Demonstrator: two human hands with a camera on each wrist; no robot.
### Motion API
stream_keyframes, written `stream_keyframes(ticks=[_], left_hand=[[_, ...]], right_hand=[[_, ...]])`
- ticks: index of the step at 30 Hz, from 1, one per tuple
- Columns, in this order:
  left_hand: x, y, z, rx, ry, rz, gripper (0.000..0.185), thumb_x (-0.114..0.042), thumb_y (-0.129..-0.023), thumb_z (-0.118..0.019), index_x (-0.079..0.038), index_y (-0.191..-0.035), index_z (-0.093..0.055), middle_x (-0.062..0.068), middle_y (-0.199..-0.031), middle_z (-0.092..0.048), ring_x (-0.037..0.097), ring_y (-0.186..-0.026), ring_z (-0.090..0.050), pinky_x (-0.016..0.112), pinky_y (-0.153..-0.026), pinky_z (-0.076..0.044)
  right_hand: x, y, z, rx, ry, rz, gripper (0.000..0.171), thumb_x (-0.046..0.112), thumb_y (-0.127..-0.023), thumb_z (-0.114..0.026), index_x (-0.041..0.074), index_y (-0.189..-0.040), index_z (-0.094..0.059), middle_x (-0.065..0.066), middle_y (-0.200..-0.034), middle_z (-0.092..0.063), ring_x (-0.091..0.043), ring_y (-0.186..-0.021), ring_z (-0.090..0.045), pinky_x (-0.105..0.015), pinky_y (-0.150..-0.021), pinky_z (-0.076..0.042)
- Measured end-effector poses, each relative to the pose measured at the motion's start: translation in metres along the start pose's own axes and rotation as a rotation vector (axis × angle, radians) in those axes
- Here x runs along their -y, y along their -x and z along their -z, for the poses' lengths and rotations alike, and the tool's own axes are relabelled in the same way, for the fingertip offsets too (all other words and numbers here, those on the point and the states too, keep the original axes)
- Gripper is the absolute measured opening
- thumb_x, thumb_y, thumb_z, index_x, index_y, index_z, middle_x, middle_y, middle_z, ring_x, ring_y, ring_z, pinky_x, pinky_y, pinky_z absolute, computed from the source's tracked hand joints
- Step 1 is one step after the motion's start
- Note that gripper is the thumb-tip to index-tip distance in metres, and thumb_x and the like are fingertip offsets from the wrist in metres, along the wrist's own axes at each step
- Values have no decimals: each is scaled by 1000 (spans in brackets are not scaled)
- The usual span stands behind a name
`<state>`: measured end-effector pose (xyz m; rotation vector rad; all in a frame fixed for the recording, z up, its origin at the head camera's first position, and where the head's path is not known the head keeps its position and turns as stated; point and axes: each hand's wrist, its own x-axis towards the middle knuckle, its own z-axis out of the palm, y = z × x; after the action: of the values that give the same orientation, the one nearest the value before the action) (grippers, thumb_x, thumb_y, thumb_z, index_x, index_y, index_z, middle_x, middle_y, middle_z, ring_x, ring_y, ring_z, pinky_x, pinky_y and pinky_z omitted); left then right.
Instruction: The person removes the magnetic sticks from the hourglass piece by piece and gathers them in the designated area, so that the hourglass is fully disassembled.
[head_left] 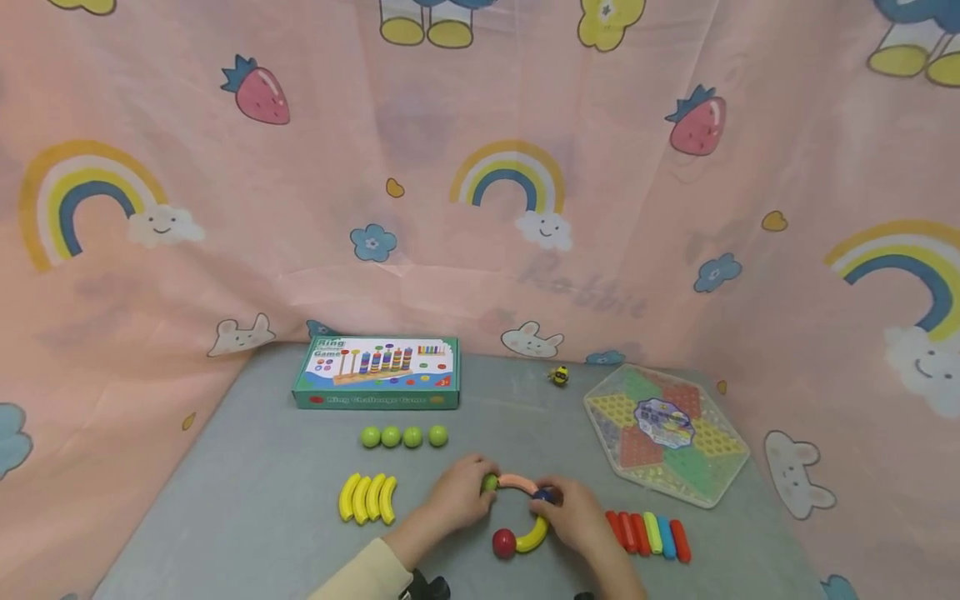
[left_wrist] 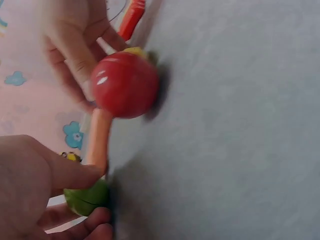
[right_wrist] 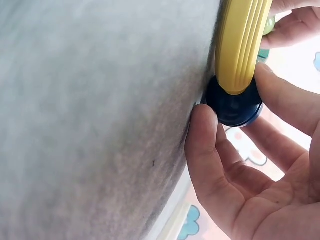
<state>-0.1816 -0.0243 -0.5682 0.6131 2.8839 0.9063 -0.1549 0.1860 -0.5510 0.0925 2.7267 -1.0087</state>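
So far, on the table (head_left: 262, 500), only a short chain is being joined: a green ball (head_left: 490, 482) is being pinched by the left hand (head_left: 457, 496), a blue ball (head_left: 542, 495) by the right hand (head_left: 573, 517), an orange curve (head_left: 517, 482) between them, while four green balls (head_left: 403, 436), yellow curves (head_left: 367, 497) and straight sticks (head_left: 648, 533) are being left unused.

A pink cartoon curtain (head_left: 480, 167) printed with rainbows, strawberries and rabbits fills the upper frame before me, draping around the grey felt-covered table (head_left: 247, 500) across the lower middle, softly lit.

Head high; wrists close, sharing table (head_left: 262, 500)
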Motion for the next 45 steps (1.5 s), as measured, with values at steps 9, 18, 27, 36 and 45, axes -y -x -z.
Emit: stream_keyframes(ticks=[9, 18, 27, 36, 45], left_hand=[[18, -27, 21, -198, -52, 3, 41, -19, -85, -81, -11, -124, -69, 6, -118, -71, 26, -108, -60, 43, -91, -52], [43, -47, 41, -212, -209, 21, 34, -26, -83, -83, -14, -114, -74, 2, -110, -75, 25, -104, -55, 43, -88, -39], [33, -42, 40, -179, -270, -2, 45, -28, -86, -78, -12, -126, -66, 7, -126, -67, 30, -120, -51, 52, -100, -37], [-1, -18, 12, 110, -44, -182, 35, -27, -92, -74, -16, -125, -70, -2, -120, -69, 13, -106, -62, 31, -93, -53], [-9, -17, -2, 51, -149, -116, 6, -18, -89, -74, -14, -94, -77, -5, -85, -66, 7, -77, -59, 25, -72, -52]], right_hand=[[3, 0, 0, -13, 31, -45, 33, 24, -87, -80, 12, -117, -73, -6, -111, -70, -22, -100, -62, -50, -89, -52], [9, 1, -2, -9, 28, -51, 34, 23, -86, -80, 13, -118, -73, -9, -115, -70, -24, -100, -61, -52, -90, -53], [10, 0, 2, -10, 14, -25, 36, 23, -88, -79, 9, -120, -72, -11, -114, -70, -23, -98, -62, -48, -86, -54], [8, -3, 0, -52, -32, 32, 34, 18, -83, -83, 5, -113, -70, -7, -106, -72, -16, -88, -67, -39, -77, -57], [7, -5, -7, -42, -30, 73, 28, 18, -84, -82, 8, -107, -70, -2, -98, -70, -13, -84, -63, -36, -76, -55]])
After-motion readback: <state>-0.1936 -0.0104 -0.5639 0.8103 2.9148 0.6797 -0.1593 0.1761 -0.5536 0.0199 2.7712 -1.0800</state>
